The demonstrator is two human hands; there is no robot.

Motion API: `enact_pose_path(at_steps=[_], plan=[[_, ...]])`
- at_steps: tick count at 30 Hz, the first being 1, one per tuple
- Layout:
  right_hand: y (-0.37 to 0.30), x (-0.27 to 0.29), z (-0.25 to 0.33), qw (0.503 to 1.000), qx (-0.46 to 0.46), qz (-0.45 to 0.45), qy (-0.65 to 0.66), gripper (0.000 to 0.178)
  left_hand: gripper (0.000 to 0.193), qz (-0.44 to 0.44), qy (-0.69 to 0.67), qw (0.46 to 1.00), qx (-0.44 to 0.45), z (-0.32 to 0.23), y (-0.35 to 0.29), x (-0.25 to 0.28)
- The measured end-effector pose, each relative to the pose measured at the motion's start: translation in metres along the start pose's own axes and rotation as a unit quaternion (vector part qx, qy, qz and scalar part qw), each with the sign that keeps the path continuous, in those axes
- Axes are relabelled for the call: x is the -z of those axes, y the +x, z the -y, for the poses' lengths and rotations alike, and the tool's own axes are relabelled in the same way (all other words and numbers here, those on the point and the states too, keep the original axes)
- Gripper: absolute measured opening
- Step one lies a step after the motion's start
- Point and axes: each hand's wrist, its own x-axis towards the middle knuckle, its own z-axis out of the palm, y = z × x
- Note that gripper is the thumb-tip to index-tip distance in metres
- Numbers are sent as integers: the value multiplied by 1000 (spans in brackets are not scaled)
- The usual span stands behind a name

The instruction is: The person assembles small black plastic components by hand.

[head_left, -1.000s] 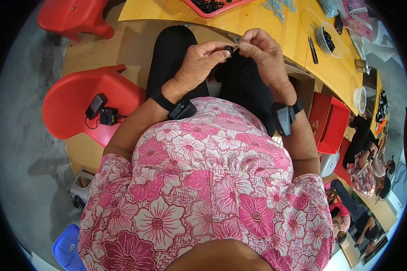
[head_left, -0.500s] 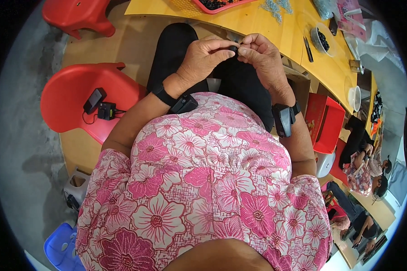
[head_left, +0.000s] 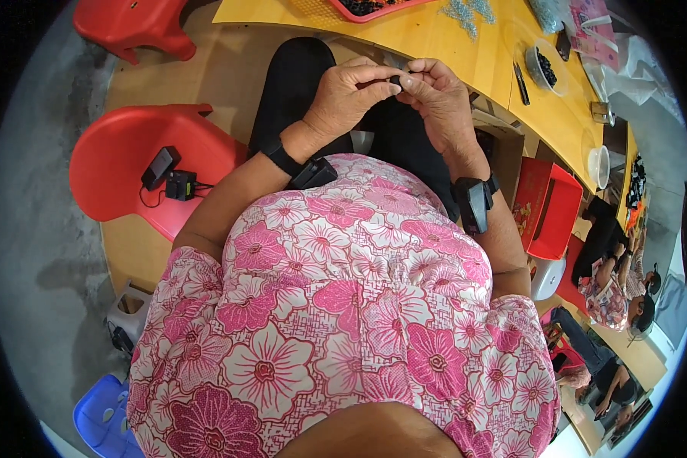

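Observation:
Above my lap, near the yellow table's edge, my left hand [head_left: 343, 95] and my right hand [head_left: 440, 99] meet fingertip to fingertip. Pinched between the left thumb and index finger is a small black round piece [head_left: 395, 79], mostly covered by the fingers. The right thumb and index finger close against its right side. Whether the right fingers hold a second small part is hidden.
Ahead is the yellow table [head_left: 282, 14] with a pink tray [head_left: 374, 11] of small black and orange pieces. A clear bowl [head_left: 542, 70] of black pieces and a black pen-like tool [head_left: 521, 82] lie right. A red chair [head_left: 122, 164] stands left, a red box [head_left: 548, 210] right.
My right hand has turned slightly, its thumb and fingers now covering more of the black piece. The left hand stays nearly in place, still pinching it.

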Motion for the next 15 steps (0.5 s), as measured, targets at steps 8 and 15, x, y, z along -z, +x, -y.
enact_pose_path(at_steps=[8,15], plan=[[4,3,-6,982,-68,83,158,21,27,29,-230,963,139,-4,2,-4],[6,-1,-7,945,164,51,-277,23,32,45,-264,934,236,10,-3,0]])
